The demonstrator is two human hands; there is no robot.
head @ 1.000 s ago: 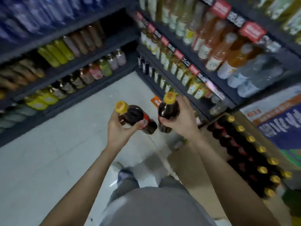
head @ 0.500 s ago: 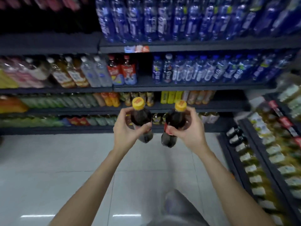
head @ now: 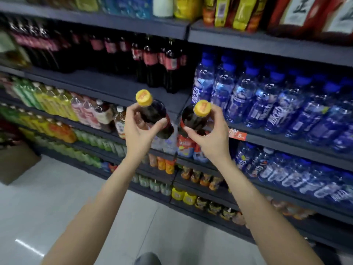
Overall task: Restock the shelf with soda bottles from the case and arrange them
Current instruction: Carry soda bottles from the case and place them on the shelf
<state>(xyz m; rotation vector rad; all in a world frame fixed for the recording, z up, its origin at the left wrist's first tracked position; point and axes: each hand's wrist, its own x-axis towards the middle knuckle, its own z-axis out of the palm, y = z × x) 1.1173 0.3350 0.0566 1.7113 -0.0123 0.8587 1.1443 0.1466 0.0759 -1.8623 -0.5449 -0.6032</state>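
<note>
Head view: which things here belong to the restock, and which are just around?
Job:
- left hand gripping dark yellow-capped soda bottle
- right hand gripping second dark yellow-capped soda bottle
- dark shelf with red-labelled cola bottles

Around:
- blue-capped water bottles
- green and yellow drinks

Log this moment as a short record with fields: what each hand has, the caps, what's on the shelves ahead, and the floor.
left hand: grips a dark soda bottle, tilted
right hand: grips a second dark soda bottle, tilted
caps: yellow on both, pointing toward the camera
bottles: apart, not touching
shelf ahead, upper left: dark soda bottles with red labels, bare space in front
shelf ahead, right: blue water bottles
floor: light tiles
</note>
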